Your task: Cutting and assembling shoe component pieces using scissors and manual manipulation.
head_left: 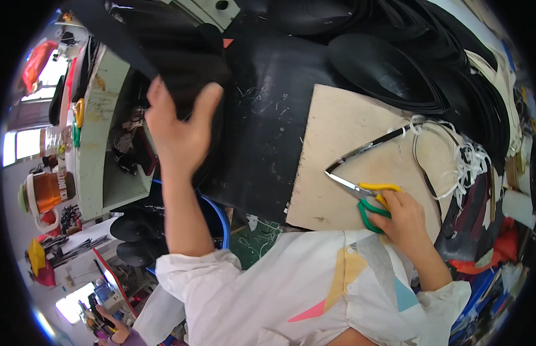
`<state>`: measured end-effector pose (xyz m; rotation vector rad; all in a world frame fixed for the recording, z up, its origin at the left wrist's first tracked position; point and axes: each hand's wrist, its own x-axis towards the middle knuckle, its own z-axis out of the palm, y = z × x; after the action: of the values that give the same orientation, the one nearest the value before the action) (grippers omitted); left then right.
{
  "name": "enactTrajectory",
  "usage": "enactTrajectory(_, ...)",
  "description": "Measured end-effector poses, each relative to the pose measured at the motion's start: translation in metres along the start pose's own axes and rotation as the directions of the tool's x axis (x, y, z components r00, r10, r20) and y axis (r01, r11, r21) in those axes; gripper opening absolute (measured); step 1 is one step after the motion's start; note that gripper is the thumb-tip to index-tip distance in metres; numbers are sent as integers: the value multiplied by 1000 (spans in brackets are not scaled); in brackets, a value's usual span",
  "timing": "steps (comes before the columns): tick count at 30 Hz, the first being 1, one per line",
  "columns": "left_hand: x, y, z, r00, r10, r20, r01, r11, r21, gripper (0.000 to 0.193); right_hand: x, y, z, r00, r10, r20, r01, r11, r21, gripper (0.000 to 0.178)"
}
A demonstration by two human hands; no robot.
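My right hand [407, 224] is closed around the handles of scissors [355, 187] with one yellow and one green loop. Their blades point up and left over a beige board [320, 205]. The tips meet the corner of a narrow black strip [366, 150] bent to a point. White ties [472, 167] hang in a tangle at the strip's right end. At the upper left my left hand [181, 130] holds a glossy black sheet piece [184, 60], blurred by motion. Its thumb shows at one side; some of its fingers are hidden behind the sheet.
A black work surface [256, 132] lies left of the board. Stacked curved black pieces [389, 66] cover the far right. A pale green machine frame [101, 132] stands at the left, with a blue-rimmed bin [226, 222] below. Farther off, another person's arm [115, 326] shows at lower left.
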<state>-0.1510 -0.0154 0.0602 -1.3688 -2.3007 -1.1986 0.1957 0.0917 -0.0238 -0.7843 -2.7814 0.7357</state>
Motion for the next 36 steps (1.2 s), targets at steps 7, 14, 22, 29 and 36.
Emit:
enactTrajectory(7, 15, -113, -38, 717, -284, 636, -234, 762, 603, 25, 79, -20, -5, 896, -420, -143, 417, 907, -54, 24)
enactTrajectory(14, 21, -38, 43, 941, 137, 308, -203, 960, 192, 25, 90, 4, 19, 916, -371, 155, 329, 912, 244, 18)
enactTrajectory(22, 4, 87, 230, 703, 435, 562, -190, 877, -441, 30, 75, 19, 13, 848, -518, 111, 517, 855, 33, 8)
enactTrajectory(29, -7, 122, 277, 616, 341, 710, -246, 940, -238, 31, 61, 32, 19, 800, -600, -24, 599, 795, 97, 7)
enactTrajectory(36, 0, 95, 242, 783, 146, 604, -33, 981, -194, 43, 73, 27, -14, 884, -351, -310, 461, 771, 441, 10)
